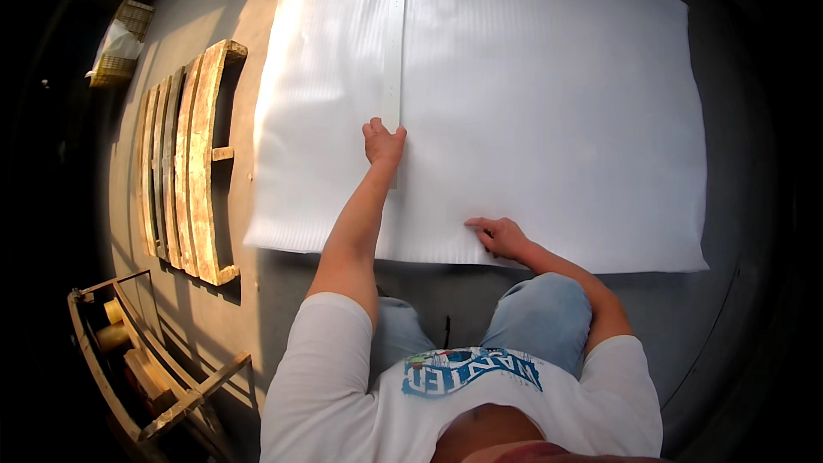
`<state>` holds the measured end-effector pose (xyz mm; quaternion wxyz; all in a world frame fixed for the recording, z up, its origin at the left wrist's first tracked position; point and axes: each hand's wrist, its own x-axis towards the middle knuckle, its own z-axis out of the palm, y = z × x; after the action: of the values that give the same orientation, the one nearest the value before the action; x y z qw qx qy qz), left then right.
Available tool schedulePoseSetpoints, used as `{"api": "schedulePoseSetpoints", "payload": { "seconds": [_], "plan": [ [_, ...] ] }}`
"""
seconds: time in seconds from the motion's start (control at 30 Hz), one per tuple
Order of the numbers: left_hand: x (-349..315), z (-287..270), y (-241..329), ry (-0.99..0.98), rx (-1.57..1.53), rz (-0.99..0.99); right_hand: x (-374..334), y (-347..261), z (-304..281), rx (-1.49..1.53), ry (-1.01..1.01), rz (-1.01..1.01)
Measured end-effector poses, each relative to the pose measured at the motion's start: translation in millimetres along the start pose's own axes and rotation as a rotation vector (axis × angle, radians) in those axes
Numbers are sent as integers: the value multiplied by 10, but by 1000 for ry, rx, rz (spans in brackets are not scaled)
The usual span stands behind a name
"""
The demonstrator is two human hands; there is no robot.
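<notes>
A large white foam sheet [549,111], finely ribbed, lies spread on the floor in front of me. Along its left part runs a long, narrow, pale straightedge [397,34], from the far edge toward me. My left hand [385,143] grips the straightedge near its close end, thumb on the right and fingers on the left. My right hand [504,237] rests low over the sheet near its front edge, index finger stretched to the left and the other fingers curled. Whatever those curled fingers may hold is hidden.
Left of the sheet a wooden pallet [197,159] lies on the concrete floor. A metal-framed rack [163,377] holding yellowish rolls stands at the lower left. A yellow crate [120,43] with white material sits at the far left. My knees [544,309] are close to the sheet's front edge.
</notes>
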<state>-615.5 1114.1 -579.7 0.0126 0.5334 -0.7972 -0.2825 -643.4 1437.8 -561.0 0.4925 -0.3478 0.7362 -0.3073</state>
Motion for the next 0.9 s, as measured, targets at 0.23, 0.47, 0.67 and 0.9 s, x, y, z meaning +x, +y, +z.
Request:
{"api": "schedulePoseSetpoints", "payload": {
  "seconds": [0.23, 0.47, 0.67, 0.9],
  "plan": [
    [69, 66, -73, 25, 54, 22, 12, -25, 22, -23, 32, -25],
    [84, 62, -21, -2, 43, 15, 14, 12, 20, -44, 54, -69],
    [171, -3, -188, -21, 28, 47, 73, -33, 43, -16, -6, -4],
    [-248, 54, 359, -86, -306, 40, -12, 55, -34, 51, -43, 147]
  ]
}}
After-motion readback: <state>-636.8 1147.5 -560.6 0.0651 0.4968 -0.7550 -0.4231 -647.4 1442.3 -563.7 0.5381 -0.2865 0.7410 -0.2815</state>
